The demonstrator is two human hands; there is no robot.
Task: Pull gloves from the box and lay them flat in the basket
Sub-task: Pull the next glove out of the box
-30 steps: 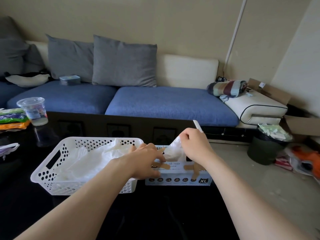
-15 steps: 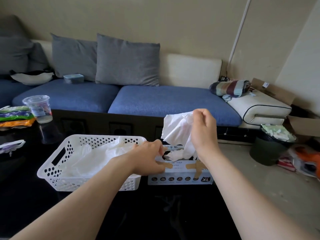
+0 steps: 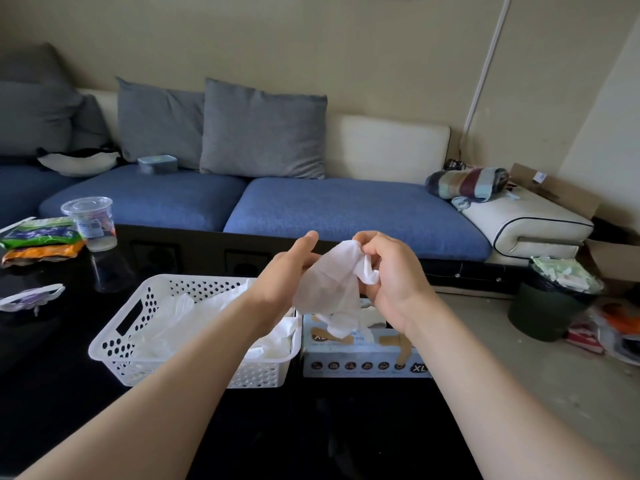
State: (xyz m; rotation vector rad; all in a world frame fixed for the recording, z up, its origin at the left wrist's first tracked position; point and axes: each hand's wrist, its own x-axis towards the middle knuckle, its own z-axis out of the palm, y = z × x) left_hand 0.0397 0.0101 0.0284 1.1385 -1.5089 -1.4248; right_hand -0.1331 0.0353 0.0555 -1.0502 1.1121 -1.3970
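Note:
A crumpled white glove (image 3: 325, 289) hangs in the air above the glove box (image 3: 363, 362). My right hand (image 3: 391, 271) grips its bunched upper end. My left hand (image 3: 280, 275) is at the glove's left edge with the thumb straight up; its fingers are hidden behind the glove. Another glove tip (image 3: 341, 329) sticks out of the box's top opening. The white perforated basket (image 3: 114, 327) stands directly left of the box, touching it, and holds several white gloves (image 3: 194, 317) lying spread out.
Box and basket sit on a black glossy table (image 3: 52, 393). A plastic cup (image 3: 90, 223) and snack packets (image 3: 38, 237) lie at its far left. A blue sofa (image 3: 346, 209) runs behind the table. A full dark bin (image 3: 550, 306) stands on the floor at right.
My right hand has pulled the glove up and clear of the box. My left hand has left the box top and risen to the glove's left side.

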